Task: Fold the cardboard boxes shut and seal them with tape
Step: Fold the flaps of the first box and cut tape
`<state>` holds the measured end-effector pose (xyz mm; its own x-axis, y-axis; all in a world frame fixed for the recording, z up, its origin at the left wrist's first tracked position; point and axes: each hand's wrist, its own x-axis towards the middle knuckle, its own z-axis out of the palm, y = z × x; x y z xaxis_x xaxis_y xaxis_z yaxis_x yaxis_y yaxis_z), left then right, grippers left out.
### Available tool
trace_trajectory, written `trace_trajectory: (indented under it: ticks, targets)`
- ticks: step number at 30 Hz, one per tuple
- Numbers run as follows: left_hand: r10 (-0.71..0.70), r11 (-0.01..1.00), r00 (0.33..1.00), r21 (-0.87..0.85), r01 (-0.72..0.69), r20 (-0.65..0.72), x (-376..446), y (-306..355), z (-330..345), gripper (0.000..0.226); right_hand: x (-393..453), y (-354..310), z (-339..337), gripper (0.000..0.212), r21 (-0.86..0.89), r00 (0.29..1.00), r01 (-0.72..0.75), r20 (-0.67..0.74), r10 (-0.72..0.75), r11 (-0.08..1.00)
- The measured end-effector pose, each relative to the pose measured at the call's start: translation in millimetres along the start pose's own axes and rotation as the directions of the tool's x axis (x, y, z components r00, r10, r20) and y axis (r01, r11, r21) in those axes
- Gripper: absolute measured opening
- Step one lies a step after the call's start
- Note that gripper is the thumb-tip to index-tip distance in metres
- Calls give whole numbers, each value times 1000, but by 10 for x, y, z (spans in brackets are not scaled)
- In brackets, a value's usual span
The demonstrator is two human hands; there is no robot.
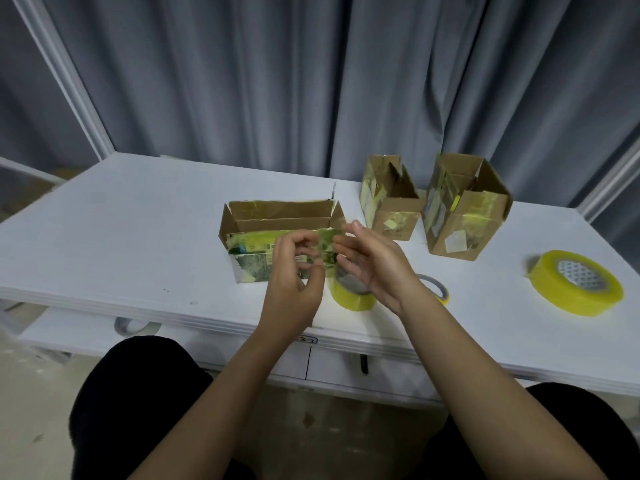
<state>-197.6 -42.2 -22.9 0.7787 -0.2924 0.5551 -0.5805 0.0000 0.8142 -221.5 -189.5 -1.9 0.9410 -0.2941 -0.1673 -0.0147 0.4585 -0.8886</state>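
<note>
Holding a stretch of yellowish tape (327, 247) in front of the long open box (277, 233), which sits mid-counter (121, 237) with flaps up. Left hand (294, 271) with fingers (304, 242) curled, seemingly pinching the strip; right hand (370, 261) with fingers mostly straight and loose, touching the other end, though whether pinching cannot be told. Better to keep the strip taut and level, away from itself, to avoid sticking or wrinkling. Worth folding the flaps down flat first, then centring the strip over the seam and pressing from the middle outward. Roll of tape (353, 294) standing just under the hands; a larger roll (576, 287) lying flat far right. Two smaller boxes (391, 202) (464, 209) farther back, also open.
</note>
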Motion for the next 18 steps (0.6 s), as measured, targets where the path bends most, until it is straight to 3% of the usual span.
trace_trajectory:
  ticks: [3, 7, 9, 13, 15, 18]
  targets:
    - [-42, 999, 999, -11, 42, -6, 8, 0, -36, 33, 33, 35, 86, 12, 232, 995, 74, -86, -55, 970]
    - [-237, 968, 969, -65, 241, 63, -4, -65, -70, 34, 101, -54, 141, 19, -96, 879, 383, -267, -394, 919]
    - [-333, 939, 940, -68, 338, 71, -7, -113, -63, 40, 119, -98, 187, 24, -232, 807, 491, -240, -539, 840]
    - [-544, 834, 834, -162, 527, -93, 93, -221, -178, 54, 146, -180, 173, 33, -336, 735, 574, -190, -651, 746]
    - [-490, 872, 865, -58, 486, -109, 155, -270, -285, 51, 174, -250, 107, 37, -374, 746, 588, -93, -660, 717]
    - [-255, 946, 967, 200, 254, -20, 311, -274, -394, 57, 244, -333, 47, 42, -451, 781, 587, 98, -616, 672]
